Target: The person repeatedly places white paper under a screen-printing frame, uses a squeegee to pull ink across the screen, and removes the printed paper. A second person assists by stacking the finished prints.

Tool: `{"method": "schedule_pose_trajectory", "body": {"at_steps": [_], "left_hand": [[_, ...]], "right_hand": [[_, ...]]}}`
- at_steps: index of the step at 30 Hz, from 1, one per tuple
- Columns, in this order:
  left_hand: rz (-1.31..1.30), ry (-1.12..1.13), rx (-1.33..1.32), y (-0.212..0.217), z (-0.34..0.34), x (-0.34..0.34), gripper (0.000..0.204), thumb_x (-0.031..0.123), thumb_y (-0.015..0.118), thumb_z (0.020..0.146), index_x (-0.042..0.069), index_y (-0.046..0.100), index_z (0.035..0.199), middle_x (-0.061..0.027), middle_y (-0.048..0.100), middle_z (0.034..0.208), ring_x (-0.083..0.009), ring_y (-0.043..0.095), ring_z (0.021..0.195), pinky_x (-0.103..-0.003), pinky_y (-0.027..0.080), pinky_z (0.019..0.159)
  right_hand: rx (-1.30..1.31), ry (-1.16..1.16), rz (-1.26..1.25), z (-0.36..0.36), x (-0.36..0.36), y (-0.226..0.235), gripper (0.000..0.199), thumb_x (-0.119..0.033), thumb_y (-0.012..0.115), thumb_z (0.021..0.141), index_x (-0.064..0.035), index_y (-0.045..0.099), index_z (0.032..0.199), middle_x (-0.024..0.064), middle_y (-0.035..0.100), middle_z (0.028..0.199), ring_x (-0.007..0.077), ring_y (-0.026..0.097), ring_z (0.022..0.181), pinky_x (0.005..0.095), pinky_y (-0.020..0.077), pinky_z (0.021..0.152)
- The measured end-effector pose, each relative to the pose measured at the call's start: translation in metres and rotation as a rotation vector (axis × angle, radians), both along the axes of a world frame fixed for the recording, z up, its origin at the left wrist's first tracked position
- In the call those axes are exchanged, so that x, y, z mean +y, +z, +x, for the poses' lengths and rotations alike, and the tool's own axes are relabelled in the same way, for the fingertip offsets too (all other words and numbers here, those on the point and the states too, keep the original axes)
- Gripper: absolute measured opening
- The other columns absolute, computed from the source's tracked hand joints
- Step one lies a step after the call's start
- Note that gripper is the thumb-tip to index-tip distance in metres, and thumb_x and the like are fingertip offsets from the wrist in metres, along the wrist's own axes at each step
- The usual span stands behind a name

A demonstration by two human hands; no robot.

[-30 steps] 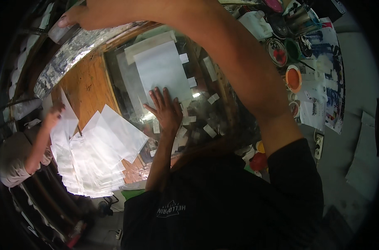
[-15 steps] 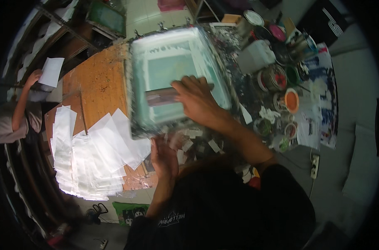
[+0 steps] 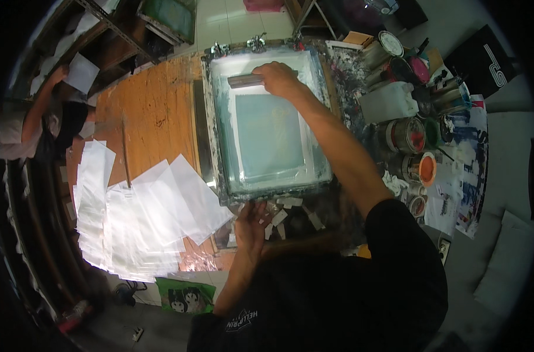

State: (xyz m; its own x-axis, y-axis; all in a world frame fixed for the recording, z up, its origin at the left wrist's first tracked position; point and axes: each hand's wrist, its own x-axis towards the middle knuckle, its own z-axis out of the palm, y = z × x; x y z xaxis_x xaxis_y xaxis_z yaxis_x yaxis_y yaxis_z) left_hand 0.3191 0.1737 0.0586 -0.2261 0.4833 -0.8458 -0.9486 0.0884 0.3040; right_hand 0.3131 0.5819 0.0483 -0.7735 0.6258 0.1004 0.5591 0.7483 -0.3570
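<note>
A screen-printing frame [image 3: 213, 126] with a pale green mesh lies in front of me, held by clamps [image 3: 256, 42] along its far edge. At the far end of the mesh, my right hand [image 3: 278, 79] grips a squeegee [image 3: 247, 80] from above, and its blade rests crosswise on the pale border. My left hand [image 3: 251, 229] is at the frame's near edge, palm turned up and fingers apart, with nothing visible in it. Its fingertips are close to the frame's underside; whether they touch cannot be made out.
White sheets [image 3: 143, 211] lie fanned over the wooden table [image 3: 155, 111] at left. Paint cans [image 3: 407, 135], an orange tub [image 3: 422, 168] and a white jug [image 3: 390, 101] crowd the right side. Another person's hand [image 3: 58, 75] holds a white sheet [image 3: 81, 73] beside a rack.
My right hand has pushed the squeegee from the middle of the mesh to its far end. The blurred, seemingly raised frame now sits lower and steady. The whole view has shifted slightly.
</note>
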Motion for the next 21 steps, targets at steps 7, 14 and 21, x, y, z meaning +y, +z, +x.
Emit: {"method": "schedule_pose_trajectory", "body": {"at_steps": [7,14,21], "left_hand": [[0.027,-0.079,0.059,-0.017,0.001,-0.002,0.048,0.026,0.045,0.104,-0.001,0.043,0.143,-0.0172,0.051,0.143,-0.0352,0.046,0.14,-0.063,0.037,0.107],[0.158,-0.049,0.039,-0.027,-0.004,-0.006,0.033,0.019,0.049,0.098,0.0,0.054,0.124,-0.0171,0.058,0.13,-0.0347,0.052,0.134,-0.061,0.04,0.103],[0.185,-0.042,-0.024,-0.007,-0.006,-0.008,0.022,0.019,0.058,0.095,0.006,0.061,0.113,-0.0132,0.063,0.122,-0.0318,0.055,0.13,-0.055,0.042,0.102]], "right_hand": [[-0.002,-0.032,0.022,0.055,-0.12,-0.009,0.039,0.004,0.063,0.078,-0.0098,0.073,0.114,0.0131,0.074,0.102,0.0339,0.069,0.095,0.0474,0.0508,0.082],[0.094,-0.038,0.015,0.123,-0.285,0.01,0.051,0.005,0.063,0.074,-0.007,0.068,0.123,0.0111,0.069,0.12,0.0307,0.061,0.112,0.05,0.0379,0.095],[0.096,0.03,0.022,0.125,-0.274,0.046,0.034,-0.008,0.064,0.08,-0.0065,0.067,0.114,0.0103,0.068,0.097,0.0295,0.062,0.094,0.0435,0.0416,0.084]]}}
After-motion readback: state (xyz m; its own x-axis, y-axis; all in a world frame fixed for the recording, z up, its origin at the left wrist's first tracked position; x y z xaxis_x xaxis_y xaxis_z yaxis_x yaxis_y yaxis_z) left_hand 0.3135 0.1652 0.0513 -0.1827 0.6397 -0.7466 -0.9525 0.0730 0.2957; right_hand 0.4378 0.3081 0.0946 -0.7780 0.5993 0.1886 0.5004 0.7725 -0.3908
